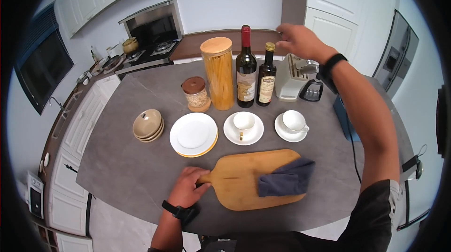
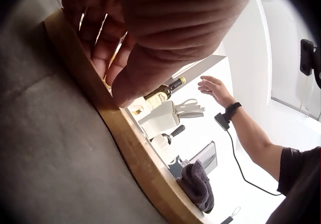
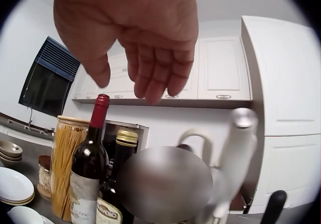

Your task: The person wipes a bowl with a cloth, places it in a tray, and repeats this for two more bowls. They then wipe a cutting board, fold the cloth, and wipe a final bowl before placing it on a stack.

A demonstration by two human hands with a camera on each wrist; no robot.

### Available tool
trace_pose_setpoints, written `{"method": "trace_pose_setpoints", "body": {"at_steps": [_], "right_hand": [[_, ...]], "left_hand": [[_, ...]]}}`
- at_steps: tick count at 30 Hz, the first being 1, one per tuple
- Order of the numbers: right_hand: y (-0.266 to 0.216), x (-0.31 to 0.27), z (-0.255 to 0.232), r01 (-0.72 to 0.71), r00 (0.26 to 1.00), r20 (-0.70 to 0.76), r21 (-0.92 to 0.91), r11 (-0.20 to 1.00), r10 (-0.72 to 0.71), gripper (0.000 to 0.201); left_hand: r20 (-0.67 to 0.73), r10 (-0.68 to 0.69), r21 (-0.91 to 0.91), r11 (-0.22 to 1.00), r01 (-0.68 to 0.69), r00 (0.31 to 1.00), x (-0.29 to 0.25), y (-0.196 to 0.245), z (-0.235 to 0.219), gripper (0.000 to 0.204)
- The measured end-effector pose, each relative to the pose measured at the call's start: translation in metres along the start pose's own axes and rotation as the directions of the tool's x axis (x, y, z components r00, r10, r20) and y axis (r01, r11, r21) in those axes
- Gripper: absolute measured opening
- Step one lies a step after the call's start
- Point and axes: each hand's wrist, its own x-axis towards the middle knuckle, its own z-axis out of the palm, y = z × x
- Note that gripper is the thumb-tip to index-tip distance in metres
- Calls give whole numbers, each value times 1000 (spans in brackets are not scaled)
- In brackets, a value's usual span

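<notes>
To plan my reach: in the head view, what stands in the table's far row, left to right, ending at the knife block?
Small jar, pasta jar, red-topped bottle, gold-capped bottle, knife block.

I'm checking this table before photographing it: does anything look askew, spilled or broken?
Only the dark cloth looks untidy: it lies rumpled and unevenly folded on the cutting board, with one corner seeming to reach past the board's right edge. I see no spill or breakage.
</notes>
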Motion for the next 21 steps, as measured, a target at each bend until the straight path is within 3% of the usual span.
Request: {"method": "trace_pose_setpoints", "body": {"at_steps": [2, 6, 8, 13, 18, 21], "right_hand": [[-11, 22, 19, -29, 986, 145, -316, 948, 79, 56], [4, 50, 59, -9, 975, 209, -282, 959, 70, 60], [-8, 55, 60, -101, 894, 383, -336, 936, 234, 55], [20, 60, 75, -128, 885, 402, -274, 953, 234, 46], [28, 61, 73, -58, 903, 395, -276, 959, 169, 42], [30, 63, 72, -105, 883, 412, -290, 951, 223, 44]], "left_hand": [[-17, -18, -32, 999, 18, 1000, 0, 0, 0, 41], [-27, -56, -86, 995, 54, 998, 0, -8, 6, 39], [-32, -86, -128, 988, 81, 996, 2, -9, 6, 37], [-14, -78, -160, 984, 75, 997, 5, -15, 6, 35], [-15, -98, -195, 976, 93, 995, 5, -16, 8, 34], [-15, -90, -179, 980, 85, 996, 4, -17, 8, 34]]}}
